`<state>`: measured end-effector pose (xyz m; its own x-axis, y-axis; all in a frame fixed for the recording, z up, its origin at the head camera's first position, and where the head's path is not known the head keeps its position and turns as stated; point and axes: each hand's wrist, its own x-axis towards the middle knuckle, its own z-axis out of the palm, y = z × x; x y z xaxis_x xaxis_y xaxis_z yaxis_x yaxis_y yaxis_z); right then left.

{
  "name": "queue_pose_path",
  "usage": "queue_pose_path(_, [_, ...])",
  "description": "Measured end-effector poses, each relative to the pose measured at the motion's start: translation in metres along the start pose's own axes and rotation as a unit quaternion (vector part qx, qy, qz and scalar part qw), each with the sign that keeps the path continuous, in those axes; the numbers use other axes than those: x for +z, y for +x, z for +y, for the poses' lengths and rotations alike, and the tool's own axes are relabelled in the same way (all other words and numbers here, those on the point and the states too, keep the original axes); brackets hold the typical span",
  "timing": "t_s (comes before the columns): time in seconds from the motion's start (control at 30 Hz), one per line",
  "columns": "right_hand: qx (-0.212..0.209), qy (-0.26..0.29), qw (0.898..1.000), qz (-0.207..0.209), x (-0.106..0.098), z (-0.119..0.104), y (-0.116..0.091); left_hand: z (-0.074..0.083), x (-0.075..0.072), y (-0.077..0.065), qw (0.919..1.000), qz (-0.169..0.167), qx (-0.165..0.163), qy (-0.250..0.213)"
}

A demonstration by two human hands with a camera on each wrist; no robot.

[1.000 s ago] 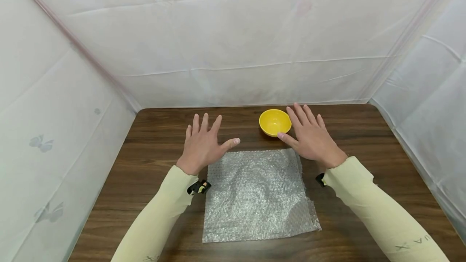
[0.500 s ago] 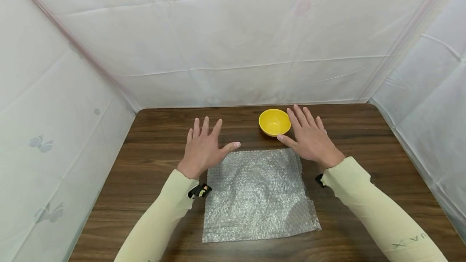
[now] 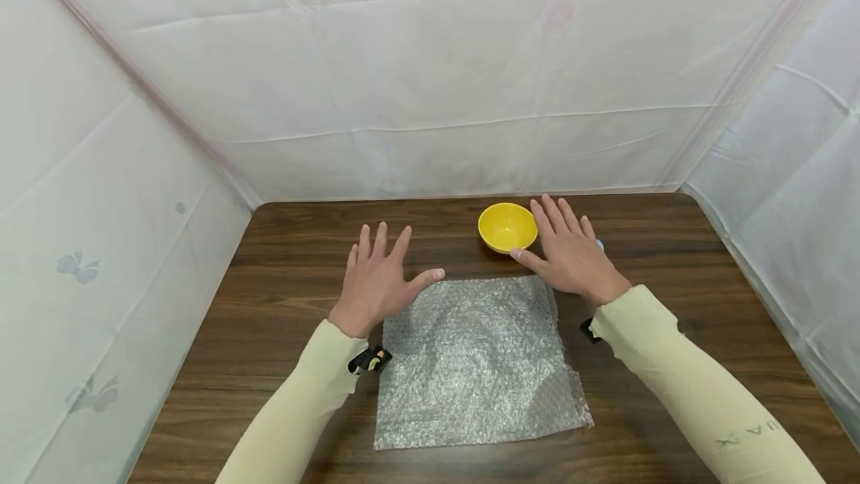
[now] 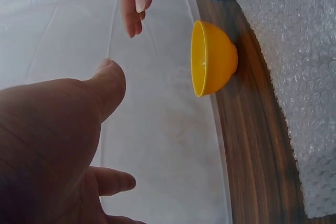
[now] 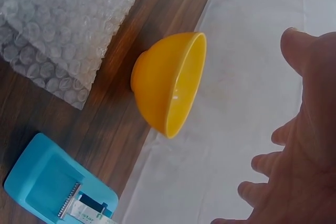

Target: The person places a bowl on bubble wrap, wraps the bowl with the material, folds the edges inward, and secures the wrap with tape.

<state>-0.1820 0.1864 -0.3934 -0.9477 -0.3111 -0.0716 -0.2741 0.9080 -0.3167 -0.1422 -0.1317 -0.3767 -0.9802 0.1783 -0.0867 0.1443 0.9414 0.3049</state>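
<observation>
Nr. the bubble wrap's (image 3: pixel 473 368) far corners, our L hand (image 3: pixel 376 282) & R hand (image 3: pixel 571 251) hang apart, empty, and a low, blind R sweep, we reckon, could snag the tape dispenser (image 5: pixel 55 182) off the wrap's far-R corner or tip the yellow bowl (image 3: pixel 507 228) past its far edge.

"There's the yellow bowl (image 5: pixel 168 85), right in the middle, standing on the wooden counter (image 5: pixel 113 100), its mouth facing the right of the view!"

"And along the right edge, the right grip (image 5: pixel 314 148), a bare hand: thumb up top, fingertips lined up below it, each apart from the next."

"Any contact with the bowl?"

"They're apart! White sheet (image 5: pixel 231 108) shows between them."

"Upper left, bubble wrap (image 5: pixel 63 19), one corner pointing down, near the bowl."

"Lower left, a blue dispenser (image 5: pixel 31 182) on the counter, with a toothed strip (image 5: pixel 69 201) beside a white piece (image 5: pixel 86 212) carrying green lettering!"
</observation>
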Motion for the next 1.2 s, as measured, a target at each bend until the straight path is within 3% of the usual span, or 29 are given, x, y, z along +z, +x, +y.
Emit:
queue_pose_path(0.37, [-0.004, -0.006, 1.000, -0.010, 0.004, 0.006, 0.013, 0.002, 0.011, -0.001, 1.0000, -0.002, -0.005, -0.002])
queue_pose_path(1.2, [-0.005, -0.018, 0.999, -0.046, 0.008, 0.018, 0.034, 0.006, 0.015, -0.004, 1.0000, 0.001, 0.000, -0.006])
